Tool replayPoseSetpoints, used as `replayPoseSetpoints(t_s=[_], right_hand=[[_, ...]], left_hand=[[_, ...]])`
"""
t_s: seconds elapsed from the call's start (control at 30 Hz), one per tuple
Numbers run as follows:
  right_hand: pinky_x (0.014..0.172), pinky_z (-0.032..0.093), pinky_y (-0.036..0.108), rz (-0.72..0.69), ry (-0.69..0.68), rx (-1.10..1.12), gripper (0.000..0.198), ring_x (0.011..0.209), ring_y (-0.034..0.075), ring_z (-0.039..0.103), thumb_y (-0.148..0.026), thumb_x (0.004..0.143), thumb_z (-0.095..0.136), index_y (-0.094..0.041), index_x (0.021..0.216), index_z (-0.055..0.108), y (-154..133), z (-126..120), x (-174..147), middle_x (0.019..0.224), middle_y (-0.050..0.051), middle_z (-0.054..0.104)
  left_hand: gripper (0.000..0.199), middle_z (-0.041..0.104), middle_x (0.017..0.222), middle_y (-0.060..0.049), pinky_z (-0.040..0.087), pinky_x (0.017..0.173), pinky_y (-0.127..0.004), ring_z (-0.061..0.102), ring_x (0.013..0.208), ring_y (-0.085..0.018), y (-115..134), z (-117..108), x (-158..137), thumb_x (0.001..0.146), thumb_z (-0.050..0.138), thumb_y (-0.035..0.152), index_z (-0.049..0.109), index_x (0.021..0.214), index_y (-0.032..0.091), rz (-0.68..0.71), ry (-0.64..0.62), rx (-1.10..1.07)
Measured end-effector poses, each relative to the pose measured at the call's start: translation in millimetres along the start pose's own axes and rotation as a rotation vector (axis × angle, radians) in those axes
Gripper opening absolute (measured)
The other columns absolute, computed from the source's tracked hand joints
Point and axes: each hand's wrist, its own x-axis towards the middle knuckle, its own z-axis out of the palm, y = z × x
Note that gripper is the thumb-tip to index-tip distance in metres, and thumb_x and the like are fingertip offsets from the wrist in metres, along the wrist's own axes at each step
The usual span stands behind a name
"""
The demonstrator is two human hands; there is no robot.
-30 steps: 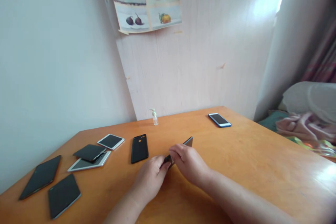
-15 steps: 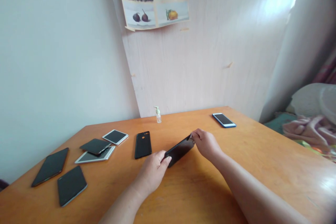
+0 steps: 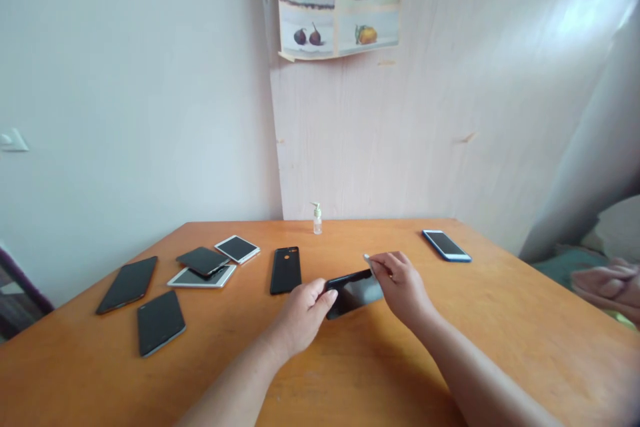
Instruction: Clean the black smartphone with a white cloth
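Note:
My left hand grips the left end of a black smartphone, thumb on top, holding it tilted above the table. Its dark glossy screen faces me. My right hand is at the phone's right end, fingers pinched around a small whitish piece, possibly a wipe, that sticks up over the upper edge. Most of that piece is hidden by the fingers. Left of the phone lies a black phone case with a round hole near its top.
On the wooden table, several phones and tablets, including a dark phone, lie to the left, some overlapping. A small pump bottle stands at the back. A white-faced phone in a blue case lies at the back right.
The phone has turned so more of its screen faces me. My right hand has shifted slightly right, and the whitish piece now shows above the edge. The view has swung left.

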Motion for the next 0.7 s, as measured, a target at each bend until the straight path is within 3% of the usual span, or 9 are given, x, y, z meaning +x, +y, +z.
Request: replayPoseSetpoints(t_s=[0.13,0.23,0.5,0.6,0.7], right_hand=[[0.081,0.047,0.029,-0.152,-0.220,0.061,0.028,0.092,0.019,0.063,-0.031,0.094,0.046,-0.024,0.106,0.070,-17,-2,-9,0.101,0.007,0.066],[0.080,0.047,0.029,-0.152,-0.321,0.027,0.030,0.091,0.020,0.064,-0.028,0.092,0.049,-0.025,0.115,0.068,-24,-5,-12,0.103,0.007,0.067],[0.079,0.046,0.030,0.013,-0.304,0.051,0.020,0.088,0.020,0.064,-0.029,0.084,0.058,-0.024,0.097,0.073,-28,-10,-8,0.092,0.004,0.070],[0.076,0.046,0.030,0.089,-0.291,0.092,0.019,0.084,0.020,0.064,-0.031,0.083,0.059,-0.022,0.093,0.073,-30,-12,-7,0.088,0.003,0.071],[0.069,0.046,0.029,0.171,-0.286,0.147,0.021,0.077,0.019,0.063,-0.034,0.083,0.058,-0.021,0.092,0.072,-28,-13,-5,0.082,0.002,0.071]], left_hand=[[0.033,0.042,0.065,0.005,0.028,0.057,-0.023,0.039,0.062,-0.012,2,1,-2,0.092,0.044,0.044,0.044,0.070,0.020,0.024,-0.006,-0.031],[0.032,0.046,0.068,0.004,0.030,0.059,-0.023,0.042,0.065,-0.013,2,1,-2,0.092,0.044,0.044,0.050,0.074,0.018,0.030,0.009,-0.070],[0.037,0.040,0.064,0.006,0.031,0.059,-0.022,0.038,0.063,-0.011,8,-2,0,0.091,0.050,0.049,0.050,0.071,0.017,-0.053,0.046,-0.267],[0.031,0.055,0.075,0.003,0.037,0.063,-0.022,0.048,0.071,-0.012,9,-2,-1,0.089,0.056,0.047,0.060,0.090,0.016,-0.105,-0.002,-0.437],[0.034,0.065,0.097,-0.004,0.043,0.074,-0.025,0.057,0.087,-0.016,6,2,-3,0.084,0.065,0.039,0.060,0.109,0.016,-0.150,-0.070,-0.593]])
